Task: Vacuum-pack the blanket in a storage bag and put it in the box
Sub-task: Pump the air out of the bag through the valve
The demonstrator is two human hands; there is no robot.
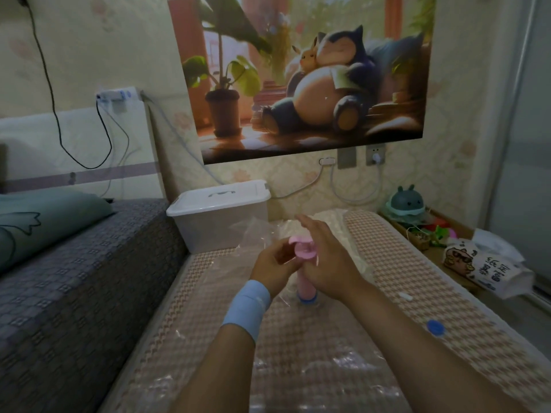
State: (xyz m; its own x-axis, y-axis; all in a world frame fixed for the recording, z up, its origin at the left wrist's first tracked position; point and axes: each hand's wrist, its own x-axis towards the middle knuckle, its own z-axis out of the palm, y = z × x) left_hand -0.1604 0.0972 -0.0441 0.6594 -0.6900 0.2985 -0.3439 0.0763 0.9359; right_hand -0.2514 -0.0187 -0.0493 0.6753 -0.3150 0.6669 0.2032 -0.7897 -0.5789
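Note:
A pink hand pump [307,286] stands upright with its blue base on a clear storage bag [298,362]. The bag lies flat over a checked brown-and-white blanket [387,263] on the bed. My left hand [274,262], with a blue wristband, grips the pump's pink handle from the left. My right hand [326,257] holds the pump from the right, with its fingers stretched forward. The white-lidded storage box [220,204] stands shut beyond the bag, against the wall. A blue round cap [433,327] lies loose on the right.
A grey mattress with a green pillow [44,222] rises on the left. A small white clip [405,296] lies on the checked cover. To the right sit a tissue pack [483,266] and a shelf with toys [417,222]. Cables hang from wall sockets.

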